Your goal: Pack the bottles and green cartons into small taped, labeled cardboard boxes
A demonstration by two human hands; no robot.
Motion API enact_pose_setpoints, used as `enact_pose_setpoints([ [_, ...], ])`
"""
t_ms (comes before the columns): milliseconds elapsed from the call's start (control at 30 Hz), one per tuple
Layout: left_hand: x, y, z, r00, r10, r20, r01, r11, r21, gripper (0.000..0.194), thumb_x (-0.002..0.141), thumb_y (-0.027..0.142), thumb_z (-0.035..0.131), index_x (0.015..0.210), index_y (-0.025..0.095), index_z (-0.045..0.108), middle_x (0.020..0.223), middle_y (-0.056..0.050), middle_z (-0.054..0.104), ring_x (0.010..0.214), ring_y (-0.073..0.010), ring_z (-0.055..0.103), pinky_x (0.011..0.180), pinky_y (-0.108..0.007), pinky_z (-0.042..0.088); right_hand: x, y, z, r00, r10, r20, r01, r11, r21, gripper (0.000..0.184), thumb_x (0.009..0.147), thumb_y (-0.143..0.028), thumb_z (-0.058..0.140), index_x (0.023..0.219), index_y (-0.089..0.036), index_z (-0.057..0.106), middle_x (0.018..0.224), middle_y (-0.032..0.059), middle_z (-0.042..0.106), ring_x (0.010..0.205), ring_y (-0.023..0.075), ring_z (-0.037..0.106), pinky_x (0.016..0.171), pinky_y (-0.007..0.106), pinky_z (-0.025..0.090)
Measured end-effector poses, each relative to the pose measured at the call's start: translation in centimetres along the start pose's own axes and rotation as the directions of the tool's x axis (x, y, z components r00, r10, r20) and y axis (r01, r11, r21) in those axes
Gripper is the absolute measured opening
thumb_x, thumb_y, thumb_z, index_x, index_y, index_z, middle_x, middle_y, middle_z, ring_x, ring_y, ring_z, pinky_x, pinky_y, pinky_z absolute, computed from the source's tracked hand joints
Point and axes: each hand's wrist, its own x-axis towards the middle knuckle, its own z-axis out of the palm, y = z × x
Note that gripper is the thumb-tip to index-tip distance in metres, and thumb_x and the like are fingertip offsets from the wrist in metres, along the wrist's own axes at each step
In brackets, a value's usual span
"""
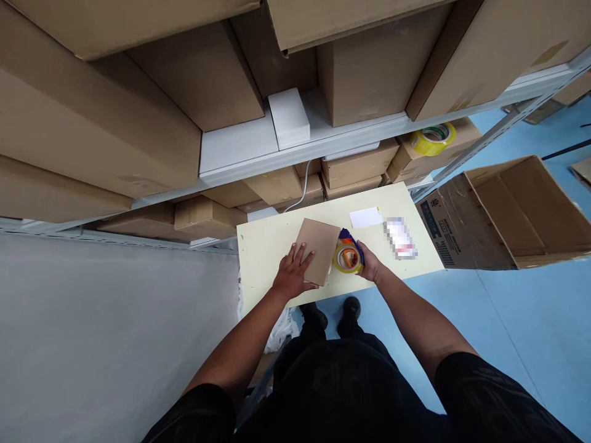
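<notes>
A small brown cardboard box [322, 243] lies on the pale table [263, 258], turned at a slant. My left hand [293, 271] rests on its near left part, fingers spread and flat. At the box's right side, my right hand [368, 263] grips a tape dispenser [353, 241] with a blue and orange body and a roll of yellowish tape. The dispenser's head is close against the box's right edge; whether tape is stuck there I cannot make out. Right of the dispenser lie a white slip of paper [366, 217] and a blurred-out item [401, 238].
Shelving [249, 163] with large cardboard boxes [369, 74] stands just beyond the table. A white box [289, 117] sits on the shelf. A yellow tape roll [433, 139] lies on a lower carton. An open carton [508, 215] stands at the right on the blue floor [508, 320].
</notes>
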Motion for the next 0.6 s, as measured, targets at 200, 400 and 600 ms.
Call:
enact_pose_setpoints([
  [200,0.00,-0.09,0.21,1.000,0.003,-0.008,-0.003,1.000,-0.003,0.121,0.068,0.076,0.081,0.167,0.026,0.031,0.176,-0.013,0.011,0.162,-0.0422,-0.001,0.122,-0.053,0.030,0.07,-0.02,-0.17,1.000,0.000,0.007,0.000,1.000,-0.005,0.058,0.094,-0.071,0.057,0.118,-0.019,0.071,0.103,0.0108,0.079,0.090,0.0258,0.074,0.080,0.041,0.062],
  [400,0.03,0.09,-0.16,1.000,0.000,-0.001,0.000,1.000,0.002,0.121,0.068,0.076,0.082,0.166,0.025,0.032,0.176,-0.014,0.012,0.162,-0.0422,0.001,0.122,-0.053,0.030,-0.23,-0.10,0.15,1.000,0.000,0.018,0.000,1.000,0.006,0.057,0.095,-0.069,0.056,0.118,-0.020,0.070,0.102,0.0107,0.079,0.088,0.0258,0.075,0.080,0.041,0.062],
  [600,0.09,0.46,-0.31,0.999,-0.032,0.023,0.032,0.999,-0.009,0.120,0.070,0.075,0.081,0.167,0.027,0.029,0.177,-0.013,0.009,0.162,-0.0413,-0.001,0.122,-0.053,0.029,0.09,-0.30,-0.10,0.999,-0.010,0.031,0.010,1.000,0.000,0.055,0.097,-0.068,0.054,0.118,-0.020,0.071,0.102,0.0110,0.079,0.090,0.0264,0.074,0.083,0.043,0.062],
])
